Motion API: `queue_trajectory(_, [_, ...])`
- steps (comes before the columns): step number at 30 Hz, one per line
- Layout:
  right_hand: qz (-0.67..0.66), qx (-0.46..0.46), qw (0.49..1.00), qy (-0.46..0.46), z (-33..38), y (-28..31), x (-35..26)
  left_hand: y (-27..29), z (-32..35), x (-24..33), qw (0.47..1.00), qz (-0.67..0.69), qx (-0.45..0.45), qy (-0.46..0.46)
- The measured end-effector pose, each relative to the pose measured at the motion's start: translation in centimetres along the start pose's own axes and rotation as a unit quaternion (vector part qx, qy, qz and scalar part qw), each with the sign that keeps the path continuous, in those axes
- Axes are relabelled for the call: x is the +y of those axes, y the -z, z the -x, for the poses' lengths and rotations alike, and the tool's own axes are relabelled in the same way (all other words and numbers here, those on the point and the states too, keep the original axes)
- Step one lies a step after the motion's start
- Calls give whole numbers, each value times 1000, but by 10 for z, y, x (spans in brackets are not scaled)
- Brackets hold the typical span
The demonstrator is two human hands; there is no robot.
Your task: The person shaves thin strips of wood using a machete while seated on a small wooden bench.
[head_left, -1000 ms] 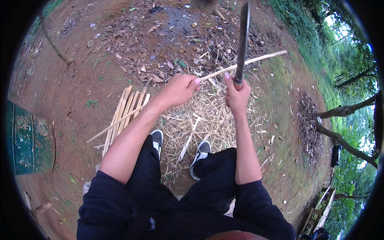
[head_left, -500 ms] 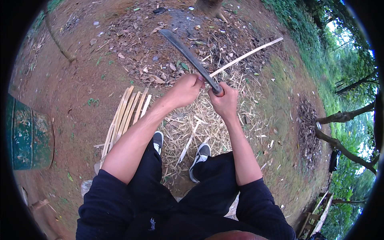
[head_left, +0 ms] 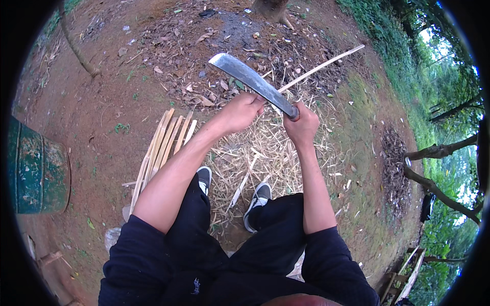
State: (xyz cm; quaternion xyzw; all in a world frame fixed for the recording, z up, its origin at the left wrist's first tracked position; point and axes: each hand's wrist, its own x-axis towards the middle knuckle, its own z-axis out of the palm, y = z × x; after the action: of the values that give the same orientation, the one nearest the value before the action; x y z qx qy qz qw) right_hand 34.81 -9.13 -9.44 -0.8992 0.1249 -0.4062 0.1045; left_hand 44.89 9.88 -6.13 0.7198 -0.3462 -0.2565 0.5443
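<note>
My right hand [head_left: 302, 122] is wrapped round the handle of a machete [head_left: 247, 79]. Its broad grey blade points up and to the left, with the flat face showing. My left hand [head_left: 244, 111] is closed on the near end of a long thin wooden strip [head_left: 321, 66], which reaches away to the far right. The blade crosses over the strip just beyond my left fingers and hides a short part of it. Whether the edge touches the strip I cannot tell. Pale shavings [head_left: 270, 153] lie on the ground below both hands.
Several cut wooden strips [head_left: 164, 137] lie side by side left of my left forearm. A green metal drum [head_left: 41, 171] stands at the far left. My shoes [head_left: 259, 199] rest among the shavings. A tree trunk [head_left: 271, 9] rises at the far edge; branches [head_left: 439, 151] stick in from the right.
The machete has shifted right with my right hand and turned so that more of its flat face shows. My left hand and the wooden strip have barely moved.
</note>
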Motion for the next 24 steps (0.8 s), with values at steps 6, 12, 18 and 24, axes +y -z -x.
queue_trajectory(6, [12, 15, 999, 35, -1, 3, -11, 0, 0, -1, 1000, -19, 9, 1])
queue_trajectory(12, [14, -17, 999, 47, -1, 1, -20, -15, 5, 2, 996, -26, 11, -84])
queue_trajectory(18, [69, -3, 998, 4, -6, 10, 25, -4, 12, 9, 988, -118, 55, -82])
queue_trajectory(24, [70, 5, 988, -134, -6, 20, 40, 2, 12, 4, 983, -157, 65, -68])
